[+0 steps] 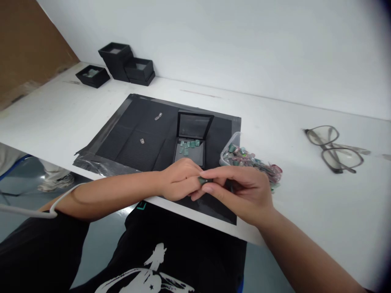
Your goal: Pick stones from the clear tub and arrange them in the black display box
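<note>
Green, a small flat stone point(203, 180) sits pinched between left hand point(180, 179) and right hand point(241, 191) fingers closed on it; a slip could drop it off the white bench point(320, 203) edge at 6 o'clock.

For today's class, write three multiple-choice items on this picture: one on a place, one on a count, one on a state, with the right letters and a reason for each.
1. Where do the glasses lie?
A. on the black mat
B. on the white table, right of the mat
C. inside a box

2. How many small black boxes stand at the table's far left?
A. one
B. three
C. six

3. How is the box on the mat?
A. lid open
B. lid shut
C. upside down

Answers:
1 B, they rest on the bare table, away from the black mat.
2 B, three boxes show there.
3 A, the lid stands up and green pieces show inside.

Both hands, left and right, pinch one small green piece.
</note>
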Demonstrator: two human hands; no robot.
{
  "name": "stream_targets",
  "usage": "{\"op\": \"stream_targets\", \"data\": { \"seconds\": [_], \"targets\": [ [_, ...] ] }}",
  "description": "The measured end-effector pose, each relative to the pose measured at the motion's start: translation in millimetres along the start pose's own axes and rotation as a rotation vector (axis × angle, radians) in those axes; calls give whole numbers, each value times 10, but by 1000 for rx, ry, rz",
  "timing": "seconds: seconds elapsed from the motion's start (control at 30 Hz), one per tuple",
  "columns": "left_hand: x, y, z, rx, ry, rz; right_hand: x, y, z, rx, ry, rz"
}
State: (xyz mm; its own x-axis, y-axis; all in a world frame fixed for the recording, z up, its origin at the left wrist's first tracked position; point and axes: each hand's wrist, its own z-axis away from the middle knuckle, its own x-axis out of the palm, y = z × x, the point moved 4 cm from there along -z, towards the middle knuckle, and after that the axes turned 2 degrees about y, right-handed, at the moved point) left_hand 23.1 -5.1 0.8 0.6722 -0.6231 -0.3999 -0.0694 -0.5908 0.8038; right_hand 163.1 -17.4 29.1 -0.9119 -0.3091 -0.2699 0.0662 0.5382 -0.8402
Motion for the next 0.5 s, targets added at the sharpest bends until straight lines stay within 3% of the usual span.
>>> {"op": "stream_targets", "data": {
  "seconds": [0.2, 0.4, 0.43, 0.5],
  "targets": [
    [-23, -25, 15, 12, 120, -94, -7, 25, 20, 5, -6, 113],
    [-123, 69, -5, 81, 185, -202, -97, 34, 38, 24, 143, 142],
    [-189, 94, -9, 91, 244, -229, -118, 33, 36, 19, 164, 153],
    [-386, 128, 9, 104, 487, -290, -155, 42, 27, -5, 183, 218]
  ]
}}
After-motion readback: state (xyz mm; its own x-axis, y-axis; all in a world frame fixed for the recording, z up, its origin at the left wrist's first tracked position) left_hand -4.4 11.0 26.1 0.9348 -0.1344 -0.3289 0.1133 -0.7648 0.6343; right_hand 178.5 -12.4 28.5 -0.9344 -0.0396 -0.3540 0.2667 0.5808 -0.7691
